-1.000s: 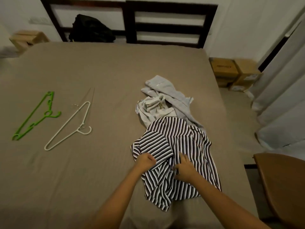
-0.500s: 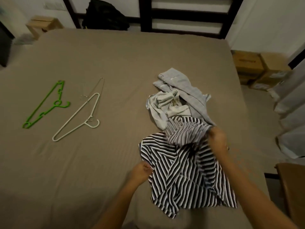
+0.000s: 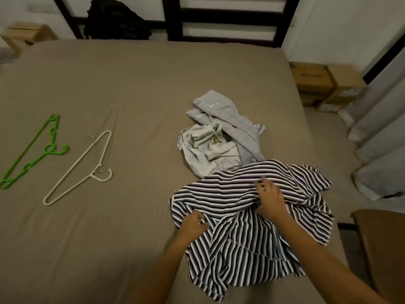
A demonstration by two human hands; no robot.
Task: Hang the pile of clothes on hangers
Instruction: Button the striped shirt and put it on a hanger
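a smooth taupe bed sheet (image 3: 109, 238) is bearing everything. a crumpled black-and-white striped shirt (image 3: 241, 249) is lying front right, touching a rumpled pale grey clothes pile (image 3: 219, 139) behind it. a thin white hanger (image 3: 94, 173) and a notched green hanger (image 3: 47, 151) are lying far left. the right hand (image 3: 270, 199) is pressing flat, fingers spread, on the shirt; the left hand (image 3: 194, 223) is pinching its edge.

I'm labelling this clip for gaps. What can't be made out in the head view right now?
Head view only:
Pale clothes pile: garment count unclear; crumpled, near edge under the striped shirt.
Left hand: fingertips buried in shirt folds.
Wire hanger: too thin and dim; crosses the white hanger.
Dark bundle on the headboard: too dark to identify.
Brown furniture: cut by the right edge.
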